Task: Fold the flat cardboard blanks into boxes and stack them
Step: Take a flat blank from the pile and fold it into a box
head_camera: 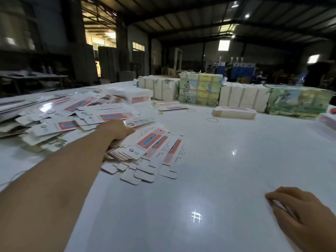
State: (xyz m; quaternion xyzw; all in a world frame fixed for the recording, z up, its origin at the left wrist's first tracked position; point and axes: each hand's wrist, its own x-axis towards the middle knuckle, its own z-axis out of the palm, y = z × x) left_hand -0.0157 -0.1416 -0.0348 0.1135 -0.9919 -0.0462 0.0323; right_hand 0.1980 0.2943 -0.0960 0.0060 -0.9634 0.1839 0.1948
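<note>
A loose heap of flat white cardboard blanks [76,117] with red and blue print covers the left of the white table [209,179]. A fanned bundle of blanks [154,148] lies at the heap's near right edge. My left hand [116,129] reaches across to that bundle and grips its far end, fingers hidden behind the cards. My right hand [301,213] rests at the lower right on the bare table, fingers relaxed and holding nothing. A small stack of blanks [234,112] lies farther back.
Bundled white packs [160,88] and colourful wrapped bundles [200,90] line the table's far edge. Rubber bands [212,120] lie loose on the table. Another small stack [169,105] sits mid-table. A dark warehouse with shelves and machines lies beyond.
</note>
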